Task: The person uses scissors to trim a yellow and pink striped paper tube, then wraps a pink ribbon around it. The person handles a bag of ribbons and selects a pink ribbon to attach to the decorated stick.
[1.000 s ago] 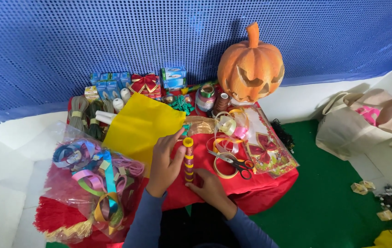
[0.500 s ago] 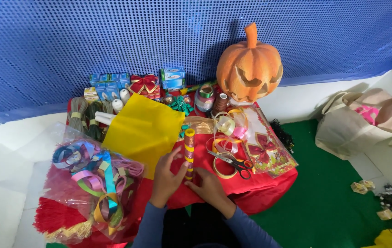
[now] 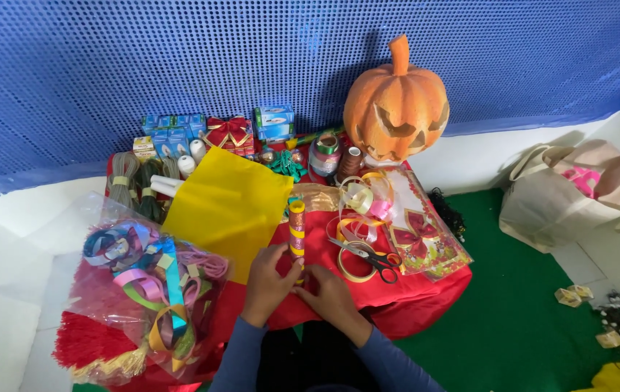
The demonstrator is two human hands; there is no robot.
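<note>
- Both hands have dropped toward the foot of the upright tube since a second ago, when the left hand sat higher beside it.
- Blue perforated sheeting backs the scene, above a white floor and a green mat.
- Red cloth covers the low work surface; a carved orange pumpkin stands at its far edge, and a yellow sheet lies left of the tube.
- Left hand, in a blue sleeve, curls round the tube's lower end, thumb against it.
- Right hand meets it at the base, fingers pinching there; what they pinch cannot be made out.
- Ribbon-wrapped tube, banded red and gold, stands at mid-cloth with its long axis running away from the person, top end toward the sheeting.
- Scissors lie just right of it.
</note>
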